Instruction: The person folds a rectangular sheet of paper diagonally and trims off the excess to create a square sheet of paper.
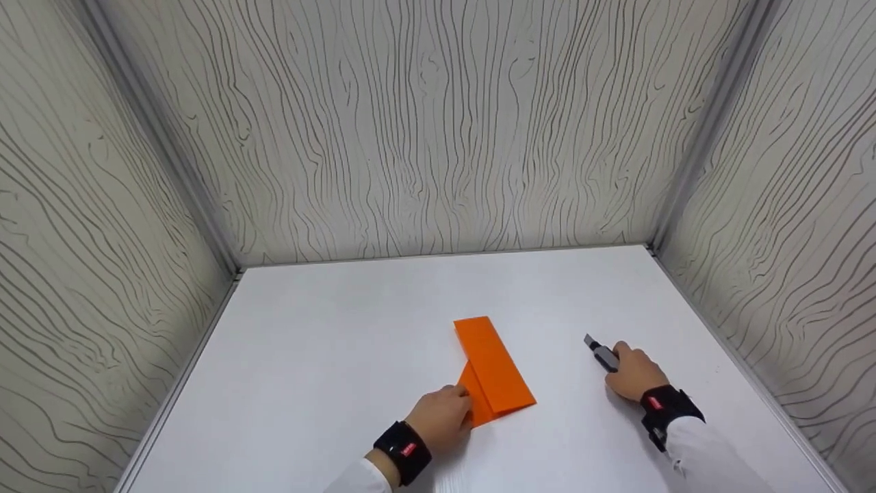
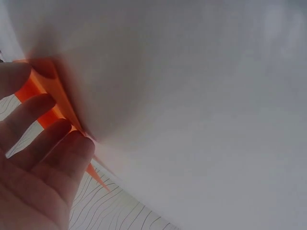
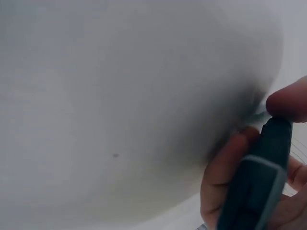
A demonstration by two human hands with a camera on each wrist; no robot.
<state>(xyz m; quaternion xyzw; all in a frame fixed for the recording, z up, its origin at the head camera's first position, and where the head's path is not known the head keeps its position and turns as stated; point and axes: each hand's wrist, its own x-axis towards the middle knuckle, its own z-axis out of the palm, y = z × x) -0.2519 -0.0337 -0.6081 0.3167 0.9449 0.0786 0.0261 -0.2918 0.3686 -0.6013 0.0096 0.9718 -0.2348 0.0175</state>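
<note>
A folded sheet of orange paper (image 1: 496,366) lies on the white table, with a long flap folded over a slanting lower layer. My left hand (image 1: 441,414) pinches its lower left edge, fingers bent. Seen from the left wrist, thumb and fingertips meet at the orange paper (image 2: 64,93), whose edge curves up beside the thumb. Off to the right, my right hand (image 1: 636,373) grips a grey and black utility knife (image 1: 605,357), its blade out and pointing up and left, away from the paper. The right wrist view has the knife's dark handle (image 3: 256,187) between thumb and fingers.
The white table (image 1: 328,329) ends at pale walls with a wood-grain line pattern (image 1: 438,137) behind and on both sides. Grey metal posts (image 1: 157,137) stand in the back corners. Each wrist wears a black strap (image 1: 404,452).
</note>
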